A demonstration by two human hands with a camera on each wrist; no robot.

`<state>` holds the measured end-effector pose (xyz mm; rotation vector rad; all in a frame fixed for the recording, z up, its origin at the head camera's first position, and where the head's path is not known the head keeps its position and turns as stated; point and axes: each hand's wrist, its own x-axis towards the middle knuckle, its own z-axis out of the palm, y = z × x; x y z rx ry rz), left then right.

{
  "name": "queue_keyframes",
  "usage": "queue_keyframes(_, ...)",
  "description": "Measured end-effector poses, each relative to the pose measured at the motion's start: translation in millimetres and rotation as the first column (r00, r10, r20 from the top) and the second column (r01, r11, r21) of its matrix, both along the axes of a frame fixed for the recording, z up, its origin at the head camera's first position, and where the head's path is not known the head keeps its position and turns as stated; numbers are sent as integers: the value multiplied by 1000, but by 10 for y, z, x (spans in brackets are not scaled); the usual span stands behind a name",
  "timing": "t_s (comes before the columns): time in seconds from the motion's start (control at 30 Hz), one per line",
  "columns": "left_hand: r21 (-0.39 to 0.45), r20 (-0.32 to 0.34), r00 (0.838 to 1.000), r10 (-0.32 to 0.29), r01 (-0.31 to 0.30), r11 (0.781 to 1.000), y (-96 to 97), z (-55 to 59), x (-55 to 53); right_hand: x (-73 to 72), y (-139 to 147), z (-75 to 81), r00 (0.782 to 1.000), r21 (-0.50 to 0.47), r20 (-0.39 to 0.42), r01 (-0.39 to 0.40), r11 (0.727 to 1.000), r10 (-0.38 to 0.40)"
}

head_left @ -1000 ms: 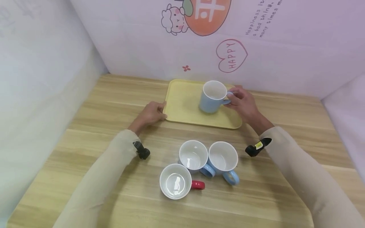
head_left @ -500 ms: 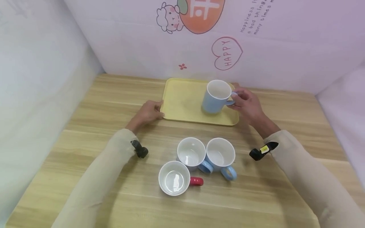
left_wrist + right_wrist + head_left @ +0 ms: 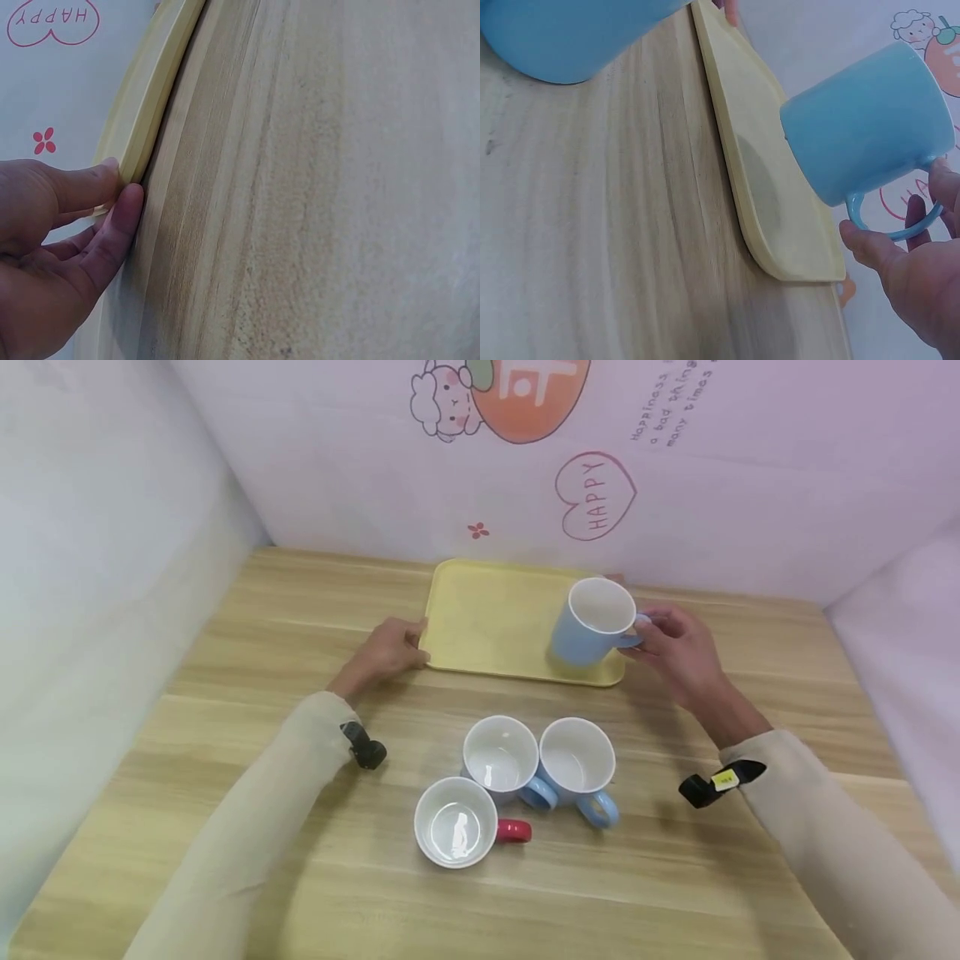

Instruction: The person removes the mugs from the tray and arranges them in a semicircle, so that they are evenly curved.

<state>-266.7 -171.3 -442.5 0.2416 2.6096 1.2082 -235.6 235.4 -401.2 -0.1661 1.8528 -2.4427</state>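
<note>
My right hand (image 3: 684,653) grips the handle of a light blue mug (image 3: 582,637) with a white inside. The mug is over the right part of a yellow tray (image 3: 480,620); in the right wrist view the mug (image 3: 874,120) looks raised above the tray (image 3: 784,217), whose surface carries a shadow. At the tray's left end, my left hand (image 3: 384,652) pinches the rim near the front corner. Thumb and fingers of the left hand (image 3: 56,247) show on the tray edge (image 3: 146,112) in the left wrist view.
Nearer to me, two light blue mugs (image 3: 501,758) (image 3: 576,758) stand side by side on the wooden table (image 3: 360,877). A mug with a red handle (image 3: 456,825) stands in front of them. A printed white wall (image 3: 375,460) rises right behind the tray.
The right hand and its blue mug have moved right and a little towards me over the tray. My left hand keeps its hold on the tray. The view has shifted slightly.
</note>
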Motion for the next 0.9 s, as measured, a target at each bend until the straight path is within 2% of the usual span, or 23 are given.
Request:
queue_keyframes(0.2,7,-10,1000,13,-13,1000,-23,1,28,142,95,-54,1000,-76,-24,15,997,-17)
queue_keyframes(0.43,19,-27,1000,7,-6,1000,31,-29,-6,260,276,-62,999,-84,-47,16,996,-20)
queue_keyframes(0.7,14,-25,1000,6,-6,1000,46,-23,-10,433,419,-65,995,-201,-96,-17,980,-2)
queue_keyframes(0.9,13,-17,1000,8,-8,1000,43,-6,9,549,520,-59,994,-212,-112,-13,977,-11)
